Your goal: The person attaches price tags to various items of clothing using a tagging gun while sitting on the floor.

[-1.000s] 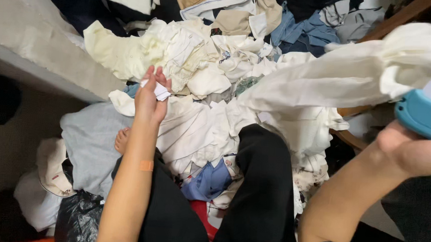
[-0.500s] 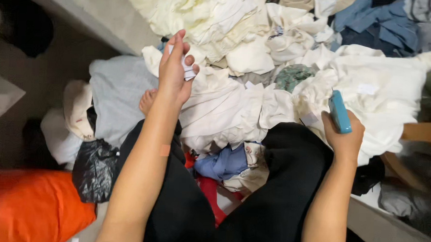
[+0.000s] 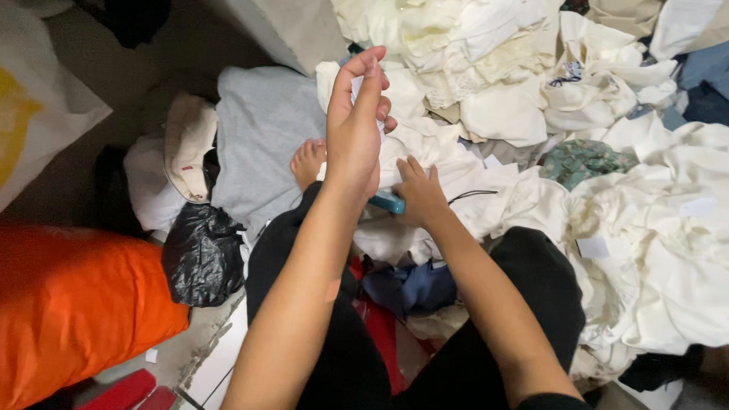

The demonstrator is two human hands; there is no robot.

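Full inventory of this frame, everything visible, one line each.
white tag: one, small, pinched in the left hand
teal tool: one, under the right hand, mostly hidden
cream clothes pile: many pieces, top centre to right
grey garment: one, spread left of the hands
blue cloth: one, between the legs
red cloth: one, below the blue cloth
black plastic bag: one, left of the legs
orange bag: one, lower left
white bag with yellow patch: one, far left
bare foot: one, on the grey garment
legs in black trousers: two, bottom centre
left hand: raised, fingers up
right hand: down on the clothes
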